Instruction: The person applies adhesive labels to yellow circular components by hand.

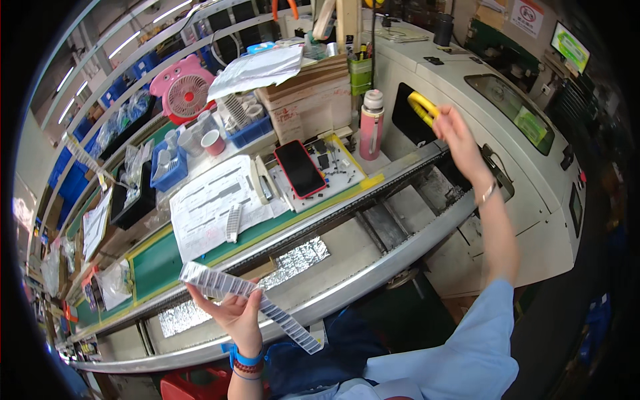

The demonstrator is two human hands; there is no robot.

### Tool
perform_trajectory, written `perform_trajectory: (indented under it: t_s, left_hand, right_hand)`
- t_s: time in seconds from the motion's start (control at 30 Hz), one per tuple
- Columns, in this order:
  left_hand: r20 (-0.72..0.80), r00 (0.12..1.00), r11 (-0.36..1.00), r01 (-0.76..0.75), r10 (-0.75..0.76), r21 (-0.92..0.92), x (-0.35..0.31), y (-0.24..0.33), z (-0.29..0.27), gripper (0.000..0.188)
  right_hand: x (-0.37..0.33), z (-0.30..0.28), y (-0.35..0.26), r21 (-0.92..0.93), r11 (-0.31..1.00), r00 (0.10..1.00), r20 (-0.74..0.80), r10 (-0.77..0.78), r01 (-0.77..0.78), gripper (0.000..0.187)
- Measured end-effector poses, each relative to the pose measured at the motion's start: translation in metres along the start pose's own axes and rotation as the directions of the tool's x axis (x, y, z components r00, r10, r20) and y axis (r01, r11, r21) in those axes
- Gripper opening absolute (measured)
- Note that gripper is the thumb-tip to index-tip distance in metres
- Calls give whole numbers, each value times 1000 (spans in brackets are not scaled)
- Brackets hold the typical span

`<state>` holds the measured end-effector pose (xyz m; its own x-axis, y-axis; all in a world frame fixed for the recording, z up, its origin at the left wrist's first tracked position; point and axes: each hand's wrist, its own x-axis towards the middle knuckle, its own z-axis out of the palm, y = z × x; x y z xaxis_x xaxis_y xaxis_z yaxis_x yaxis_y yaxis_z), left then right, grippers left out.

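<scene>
My left hand (pixel 240 320) holds a long, pale strip of carrier tape (pixel 290 323) with a row of small pockets between thumb and fingers, above the conveyor's near rail. The strip slants down to the right, and its far end hangs free. Out to the right, my right hand (pixel 459 133) is raised beside the white machine, its fingers closed on a yellow curved loop (pixel 421 105). The loop looks like a tool's handle, but its kind cannot be made out. Below this hand runs the conveyor (pixel 400 260) with its metal rail.
On the green bench lie printed sheets (pixel 207 200), a short strip piece (pixel 233 223) and a red-edged phone (pixel 300 169). A pink flask (pixel 371 127) stands by the white machine (pixel 520 173). Farther back are a pink fan (pixel 183 93), a blue bin (pixel 168 165) and cups (pixel 212 142).
</scene>
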<state>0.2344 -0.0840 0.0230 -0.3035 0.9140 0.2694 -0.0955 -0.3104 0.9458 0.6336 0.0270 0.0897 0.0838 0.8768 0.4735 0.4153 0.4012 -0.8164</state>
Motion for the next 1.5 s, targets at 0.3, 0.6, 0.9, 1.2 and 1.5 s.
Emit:
perform_trajectory:
  t_s: [0.3,0.6,0.9,1.2,1.5]
  left_hand:
    - [111,958,956,274,-263,-102,-12,-8,-17,44]
    - [264,944,976,213,-198,-31,-24,-6,-48,33]
    - [370,924,995,86,-101,56,-37,17,-40,13]
    - [410,911,999,13,-27,35,-45,17,-37,15]
    - [428,898,995,95,-101,37,-49,25,-41,16]
  right_hand:
    - [-63,66,-56,399,916,947,275,-165,44,16]
    - [-110,110,-81,506,862,945,298,-135,-36,15]
    - [-144,132,-105,359,922,926,378,-3,-143,18]
    - [-164,146,-93,681,638,903,426,56,-361,10]
    - [-173,158,-87,797,444,888,459,-4,-410,10]
